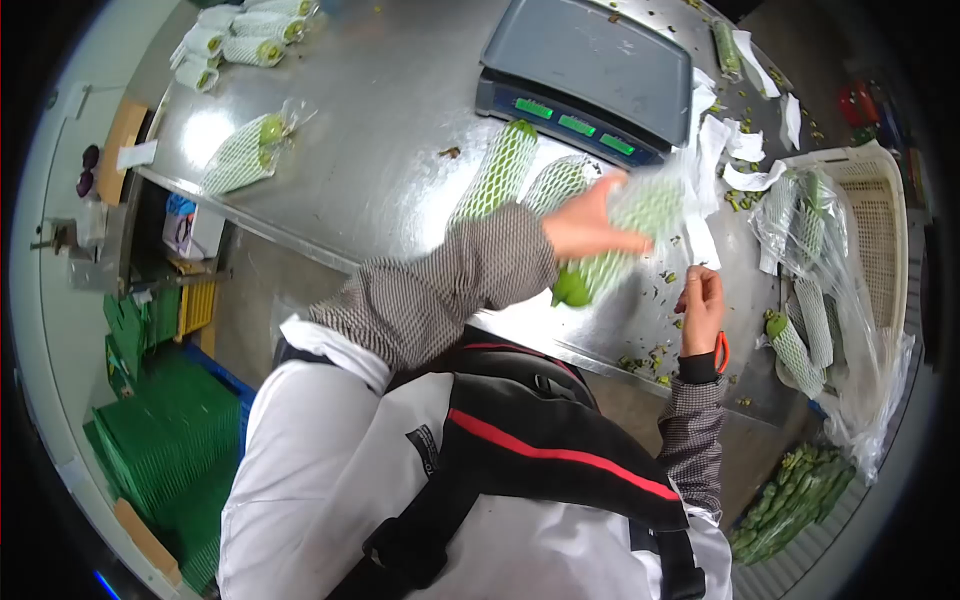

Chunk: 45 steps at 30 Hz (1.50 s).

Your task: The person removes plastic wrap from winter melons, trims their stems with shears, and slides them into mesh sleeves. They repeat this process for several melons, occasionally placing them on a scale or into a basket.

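**Left hand gripping one netted piece at the desk**

Clock positions are read from the centre of the view; 12 is toward the far side of the desk.

1. Left hand, 2 o'clock: gripping one green piece in white netting, thumb and fingers around it. The piece lies between 2 and 3, blurred, its bare green end toward the near edge. Contact with the desk cannot be determined.
2. Right hand, 3 o'clock: fingers bent inward at the lower end of one white strip. Whether the strip is gripped cannot be determined.
3. Dark green produce, 4 o'clock, below desk level: one heap, units not countable.
4. Netted pair, 12 to 1 o'clock: two units, a longer piece and a shorter piece, just beside the scale.
5. Scale, 1 o'clock: one unit, three lit green displays.
6. Basket, between 2 and 3 o'clock: one unit, white, with clear plastic film in front.
7. Bagged piece, 10 o'clock: one unit, netted.
8. Netted stack, between 10 and 11 o'clock: at least five units.
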Each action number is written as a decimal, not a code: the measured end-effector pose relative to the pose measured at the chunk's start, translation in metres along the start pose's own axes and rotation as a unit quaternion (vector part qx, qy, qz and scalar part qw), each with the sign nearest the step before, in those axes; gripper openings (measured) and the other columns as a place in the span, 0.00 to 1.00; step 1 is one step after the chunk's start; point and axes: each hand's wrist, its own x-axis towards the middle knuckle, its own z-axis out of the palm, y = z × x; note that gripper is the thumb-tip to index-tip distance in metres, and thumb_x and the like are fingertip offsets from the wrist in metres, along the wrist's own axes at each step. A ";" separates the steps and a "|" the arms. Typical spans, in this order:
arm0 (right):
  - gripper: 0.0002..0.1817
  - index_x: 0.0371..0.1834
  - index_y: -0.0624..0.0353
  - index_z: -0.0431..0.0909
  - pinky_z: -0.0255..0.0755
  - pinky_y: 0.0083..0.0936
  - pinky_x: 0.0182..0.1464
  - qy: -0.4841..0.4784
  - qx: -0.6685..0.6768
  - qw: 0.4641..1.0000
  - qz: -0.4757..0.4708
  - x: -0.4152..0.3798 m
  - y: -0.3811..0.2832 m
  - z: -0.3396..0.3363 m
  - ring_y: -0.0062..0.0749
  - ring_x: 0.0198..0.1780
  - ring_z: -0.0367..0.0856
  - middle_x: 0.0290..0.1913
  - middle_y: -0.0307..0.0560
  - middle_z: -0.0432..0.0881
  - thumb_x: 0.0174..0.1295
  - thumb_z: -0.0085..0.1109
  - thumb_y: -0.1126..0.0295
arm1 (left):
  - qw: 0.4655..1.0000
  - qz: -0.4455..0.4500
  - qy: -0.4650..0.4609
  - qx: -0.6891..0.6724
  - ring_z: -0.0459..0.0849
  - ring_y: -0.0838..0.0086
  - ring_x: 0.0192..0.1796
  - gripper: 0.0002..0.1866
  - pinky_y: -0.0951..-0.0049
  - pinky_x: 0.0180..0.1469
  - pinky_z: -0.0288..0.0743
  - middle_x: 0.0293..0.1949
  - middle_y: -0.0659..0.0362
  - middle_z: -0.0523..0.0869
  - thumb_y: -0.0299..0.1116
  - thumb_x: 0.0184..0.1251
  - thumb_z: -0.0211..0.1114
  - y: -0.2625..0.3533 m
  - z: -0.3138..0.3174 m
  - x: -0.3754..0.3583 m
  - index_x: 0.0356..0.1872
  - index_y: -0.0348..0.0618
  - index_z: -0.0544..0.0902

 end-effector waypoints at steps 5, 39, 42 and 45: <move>0.06 0.34 0.62 0.73 0.63 0.16 0.30 -0.049 -0.085 0.994 -0.047 -0.040 -0.003 0.025 0.17 0.26 0.66 0.26 0.34 0.72 0.65 0.53 0.71 | 0.913 0.076 0.162 0.367 0.78 0.56 0.54 0.53 0.67 0.56 0.73 0.52 0.42 0.78 0.53 0.40 0.74 0.067 -0.072 0.121 0.64 0.31 0.59; 0.24 0.53 0.72 0.68 0.71 0.28 0.51 -0.303 0.103 0.941 0.113 -0.045 0.003 0.200 0.36 0.46 0.78 0.47 0.53 0.78 0.54 0.57 0.70 | 0.972 -0.174 0.131 -0.090 0.79 0.67 0.51 0.36 0.69 0.54 0.73 0.52 0.49 0.77 0.28 0.54 0.64 -0.107 -0.107 -0.092 0.64 0.32 0.59; 0.26 0.55 0.72 0.66 0.68 0.29 0.55 -0.361 0.106 0.923 0.087 -0.052 -0.038 0.240 0.38 0.50 0.76 0.48 0.54 0.77 0.55 0.55 0.68 | 0.936 -0.191 0.155 -0.251 0.80 0.66 0.49 0.30 0.67 0.51 0.76 0.48 0.50 0.79 0.31 0.56 0.63 -0.102 -0.153 -0.122 0.60 0.33 0.64; 0.27 0.54 0.71 0.68 0.67 0.30 0.56 -0.371 0.085 0.925 0.005 -0.029 -0.053 0.307 0.41 0.52 0.75 0.49 0.57 0.77 0.54 0.57 0.63 | 0.928 -0.196 0.186 -0.255 0.81 0.65 0.47 0.28 0.66 0.49 0.77 0.47 0.50 0.79 0.31 0.58 0.61 -0.095 -0.223 -0.133 0.59 0.34 0.65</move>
